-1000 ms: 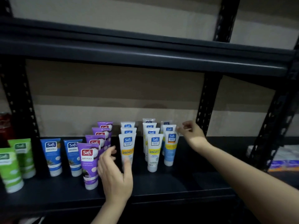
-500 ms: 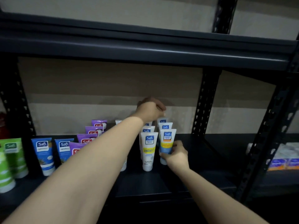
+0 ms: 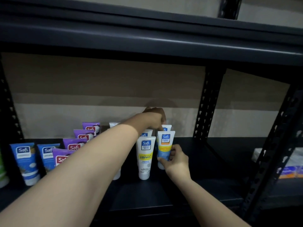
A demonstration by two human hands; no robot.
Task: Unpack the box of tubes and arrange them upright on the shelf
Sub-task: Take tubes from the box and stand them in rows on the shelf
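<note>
Rows of Safi tubes stand upright on the dark shelf [image 3: 205, 163]: blue tubes [image 3: 27, 161] at the left, purple tubes [image 3: 74, 144] beside them, white-and-yellow tubes [image 3: 146, 158] in the middle. My right hand [image 3: 175, 159] grips the front blue-and-yellow tube [image 3: 165, 145] of the right-hand row near its base. My left hand [image 3: 155, 118] reaches over the rows, fingers curled down onto the top of a rear tube [image 3: 167, 128] in that row; whether it pinches the tube is hidden. My left forearm covers part of the purple and white rows.
A black upright post [image 3: 208, 102] stands just right of the tubes, another post [image 3: 275, 138] farther right. The upper shelf beam [image 3: 147, 41] hangs low overhead. Packets [image 3: 290, 166] lie on the neighbouring shelf at right. A green tube edge [image 3: 2, 171] shows at far left.
A second ago both hands hovered open near the tubes. Since then my left arm reached to the back row and my right hand took hold of the front tube; little change in the last half second.
</note>
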